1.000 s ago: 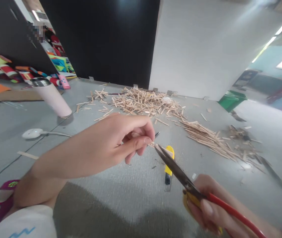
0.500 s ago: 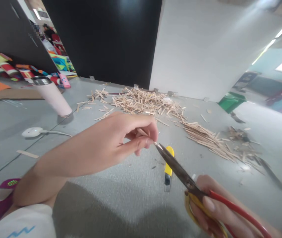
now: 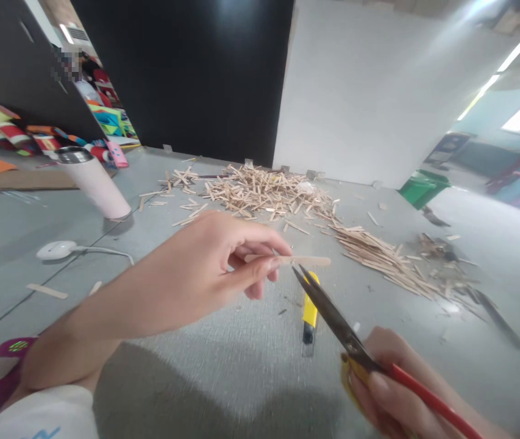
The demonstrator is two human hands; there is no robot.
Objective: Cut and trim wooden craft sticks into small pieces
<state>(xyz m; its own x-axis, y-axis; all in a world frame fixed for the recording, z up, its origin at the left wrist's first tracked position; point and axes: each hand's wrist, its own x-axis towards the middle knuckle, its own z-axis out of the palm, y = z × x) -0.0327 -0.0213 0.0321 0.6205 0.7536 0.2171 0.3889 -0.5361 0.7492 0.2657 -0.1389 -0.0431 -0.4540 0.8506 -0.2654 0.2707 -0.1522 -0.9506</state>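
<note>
You are holding a wooden stick [image 3: 312, 261] just beside scissors [image 3: 333, 320] over a table [image 3: 241, 347].
Your right hand [image 3: 397, 399] is wrapping closely around the scissors' handles, blades slightly parted; your left hand [image 3: 223, 262] is pinching the stick between thumb and fingers, its long axis running sideways, free end pointing right. You are apparently lining them up, calling for blades straddling the wood. A yellow cutter [image 3: 311, 308] is lying behind; loose sticks [image 3: 260, 189] are lying heaped toward the table's far edge.
</note>
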